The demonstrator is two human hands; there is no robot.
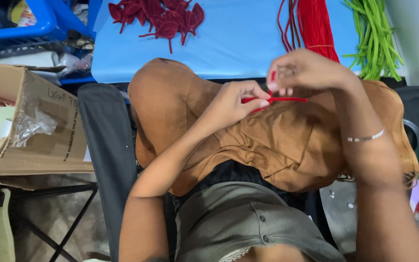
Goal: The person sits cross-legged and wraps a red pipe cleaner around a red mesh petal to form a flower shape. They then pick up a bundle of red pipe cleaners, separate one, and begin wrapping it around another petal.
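My left hand (236, 99) pinches one end of a thin red fuzzy wire stem (287, 99) above my lap, which is covered in brown cloth (267, 140). My right hand (306, 70) grips the same red stem a little farther along, with a bent piece of it showing between the fingers. The two hands sit close together, almost touching. A thin silver bracelet (364, 138) circles my right wrist.
A light blue table (238, 43) ahead carries a pile of dark red bent shapes (158, 17), a bundle of red stems (314, 24) and a bundle of green stems (374, 36). A cardboard box (35, 126) and a blue crate (20, 24) stand at the left.
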